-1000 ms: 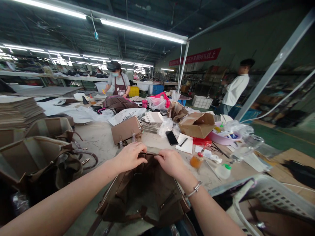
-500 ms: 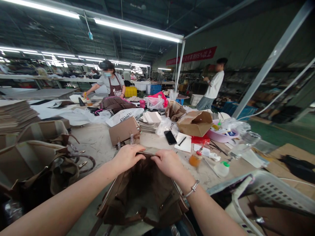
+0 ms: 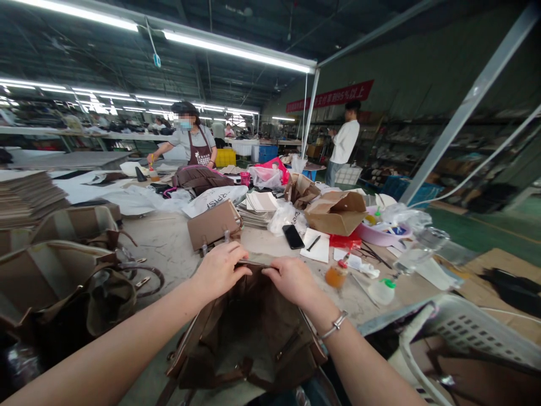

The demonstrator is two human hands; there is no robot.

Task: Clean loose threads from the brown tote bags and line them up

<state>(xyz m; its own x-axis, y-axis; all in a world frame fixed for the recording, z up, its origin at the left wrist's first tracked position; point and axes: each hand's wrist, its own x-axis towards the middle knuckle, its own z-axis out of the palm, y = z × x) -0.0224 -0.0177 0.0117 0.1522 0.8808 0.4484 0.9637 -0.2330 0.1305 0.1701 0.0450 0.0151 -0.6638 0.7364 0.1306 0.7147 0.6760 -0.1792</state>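
Brown bag (image 3: 249, 352): at 6 o'c. in view, just before the wearer; mouth gaped up, dark interior visible. Clock dirs. below were taken from this mouth.
Far rim (image 3: 256, 264): at 12 o'c., pinched at two pts. w/ a short gap between.
L hand (image 3: 223, 270): at 11 o'c.; thumb & fingers closed on the rim, approx. no opening; some fingertips hidden.
R hand (image 3: 295, 280): at 1–2 o'c.; thumb pressed to the rim's inner side, other fingers mostly out of sight beyond it; silver bracelet (image 3: 334, 324) at the wrist.
Tan panel (image 3: 214, 224): at 11 o'c., tilted, just past the L hand.
Phone (image 3: 293, 237): at 1 o'c., flat, beside a white pad (image 3: 320, 252) w/ black pen (image 3: 313, 243).
Orange jar (image 3: 336, 276): at 2 o'c., red top, near the R hand.
Green-capped bottle (image 3: 381, 292): at 2–3 o'c., past the jar.
Basket (image 3: 486, 330): at 3 o'c., pale, perforated, w/ brown pcs. inside.
Other bags (image 3: 34, 273): at 9–10 o'c., open-topped.
Co-worker (image 3: 200, 148): at 11 o'c., far side, in apron, arm outstretched.
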